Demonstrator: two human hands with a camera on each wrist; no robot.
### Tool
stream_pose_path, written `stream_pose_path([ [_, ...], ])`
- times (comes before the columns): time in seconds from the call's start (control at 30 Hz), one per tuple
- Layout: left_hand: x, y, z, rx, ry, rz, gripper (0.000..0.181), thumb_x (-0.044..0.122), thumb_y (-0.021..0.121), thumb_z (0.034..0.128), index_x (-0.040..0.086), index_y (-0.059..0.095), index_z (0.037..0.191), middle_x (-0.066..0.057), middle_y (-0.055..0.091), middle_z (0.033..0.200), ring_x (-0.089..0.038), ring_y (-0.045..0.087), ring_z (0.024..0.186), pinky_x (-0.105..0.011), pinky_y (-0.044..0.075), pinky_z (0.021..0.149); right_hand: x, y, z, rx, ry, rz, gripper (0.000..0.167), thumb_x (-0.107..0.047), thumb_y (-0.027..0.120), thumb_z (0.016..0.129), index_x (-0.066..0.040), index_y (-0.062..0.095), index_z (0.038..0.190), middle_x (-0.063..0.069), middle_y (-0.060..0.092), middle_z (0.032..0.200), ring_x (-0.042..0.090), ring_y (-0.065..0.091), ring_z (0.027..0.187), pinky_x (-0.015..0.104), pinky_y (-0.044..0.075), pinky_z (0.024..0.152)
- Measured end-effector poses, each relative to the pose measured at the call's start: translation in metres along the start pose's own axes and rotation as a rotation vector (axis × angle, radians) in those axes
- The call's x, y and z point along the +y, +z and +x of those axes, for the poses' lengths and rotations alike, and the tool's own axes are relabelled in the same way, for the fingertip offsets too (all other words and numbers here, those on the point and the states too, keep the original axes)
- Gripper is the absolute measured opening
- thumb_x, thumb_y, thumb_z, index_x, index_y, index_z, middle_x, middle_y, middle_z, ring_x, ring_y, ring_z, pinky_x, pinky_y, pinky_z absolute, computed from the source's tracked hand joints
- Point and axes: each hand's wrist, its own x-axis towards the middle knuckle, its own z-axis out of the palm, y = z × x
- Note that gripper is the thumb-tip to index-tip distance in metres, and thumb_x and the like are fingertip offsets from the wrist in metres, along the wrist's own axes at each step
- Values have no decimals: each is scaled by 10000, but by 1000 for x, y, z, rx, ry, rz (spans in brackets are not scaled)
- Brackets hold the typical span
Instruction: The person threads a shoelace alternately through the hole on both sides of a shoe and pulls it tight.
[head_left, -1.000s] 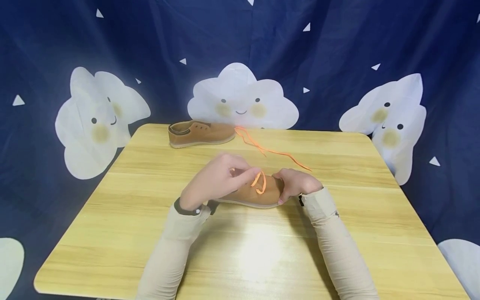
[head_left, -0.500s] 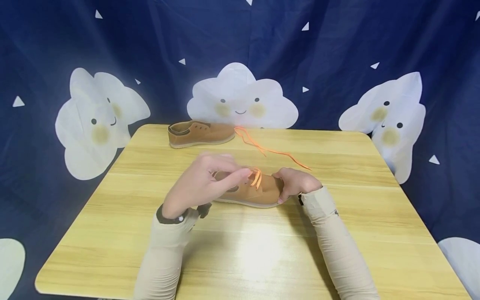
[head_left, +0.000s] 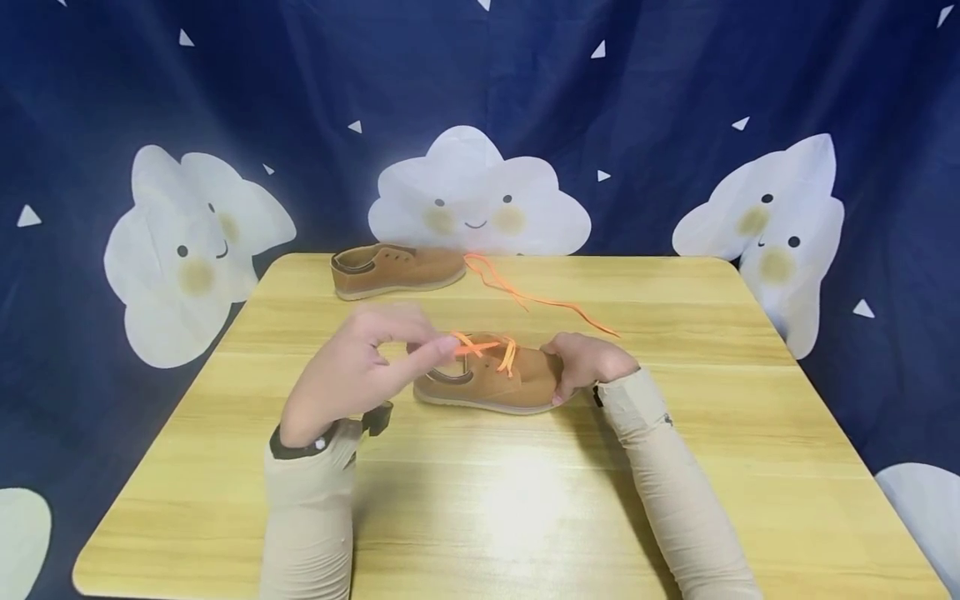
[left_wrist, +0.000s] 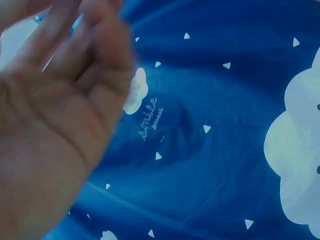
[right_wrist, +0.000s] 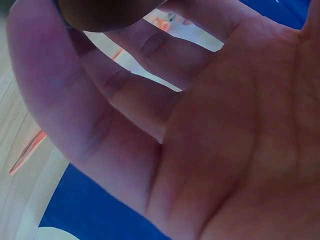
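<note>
A brown shoe (head_left: 531, 385) lies mid-table in the head view, toe to the right, with an orange lace (head_left: 508, 357) through its eyelets. My left hand (head_left: 360, 358) is over the shoe's heel end, thumb and forefinger pinching a strand of that lace drawn leftward. In the left wrist view the hand (left_wrist: 60, 115) shows palm and bent fingers, the lace out of sight. My right hand (head_left: 592, 364) grips the toe. The right wrist view shows the right hand (right_wrist: 210, 120) with its fingers round the dark tip of the shoe (right_wrist: 110, 12).
Another brown shoe (head_left: 405, 272), no lace in its eyelets, stands at the back left of the wooden table (head_left: 675, 467). An orange lace (head_left: 555, 302) lies loose beside its toe, trailing right. Behind the table hangs a blue curtain (head_left: 645, 108) with white clouds.
The left hand has moved left, away from the eyelets, and a strand now stretches from its fingertips to the shoe. The right hand keeps its grip on the toe. The view has shifted slightly.
</note>
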Motion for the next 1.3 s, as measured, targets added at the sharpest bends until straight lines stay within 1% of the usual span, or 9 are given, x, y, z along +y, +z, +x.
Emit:
stream_pose_path([
  [0.13,-6,-2,-4,-274,-135,41,379,241,646,1022,248,609,645,128,450,619,-33,433,566,-250,412,563,0,0,0,0,1,-5,785,-129,960,683,-12,624,1382,114,687,1309,281,618,1218,462,505,1080],
  [0.23,-16,2,-3,-424,-353,98,475,376,588,1047,247,514,596,133,386,560,-33,372,454,-241,368,483,1,1,-1,5,7,-3,837,-135,962,680,0,591,1419,135,663,1366,309,600,1280,477,489,1109],
  [0.4,-50,23,8,-508,-617,255,555,386,595,1029,204,449,526,115,421,473,-65,336,401,-239,312,460,4,3,-1,5,1,26,774,-112,960,675,-35,641,1376,109,690,1322,291,612,1252,469,492,1103],
  [0.6,-80,46,18,-619,-782,391,576,338,584,1022,205,382,500,102,382,465,-69,292,446,-242,278,468,4,5,-1,-10,-22,44,798,-113,953,689,-35,617,1407,109,675,1354,291,599,1282,463,490,1107],
  [0.73,-79,49,22,-562,-747,419,533,308,609,998,205,375,530,90,314,499,-83,295,456,-248,258,457,3,-2,-1,-7,-73,23,711,-153,919,755,-4,621,1383,138,675,1346,311,608,1269,470,496,1092],
  [0.9,-76,53,28,-344,-541,397,246,239,623,969,191,611,729,67,542,660,-111,495,578,-284,404,541,-7,-11,-2,195,-218,94,459,-186,791,911,49,662,1283,206,693,1296,384,661,1207,488,539,1031],
  [1.0,-82,64,34,-228,-421,398,107,210,632,986,154,705,933,18,672,858,-152,634,753,-328,528,669,-19,-9,-1,322,-304,194,150,-139,761,925,-36,728,1029,117,753,1041,275,716,973,416,577,889],
  [1.07,-88,73,37,-180,-365,396,125,178,635,991,108,723,1043,-27,707,991,-188,689,874,-351,574,770,-25,-4,2,362,-305,247,96,-119,770,912,-73,685,912,73,736,939,216,712,897,362,568,825],
  [1.3,-107,94,40,-198,-262,369,209,113,605,1002,32,709,1165,-79,696,1144,-231,663,1087,-373,567,952,-34,10,9,369,-177,439,270,-40,793,853,-22,535,930,131,753,799,192,685,660,260,477,589],
])
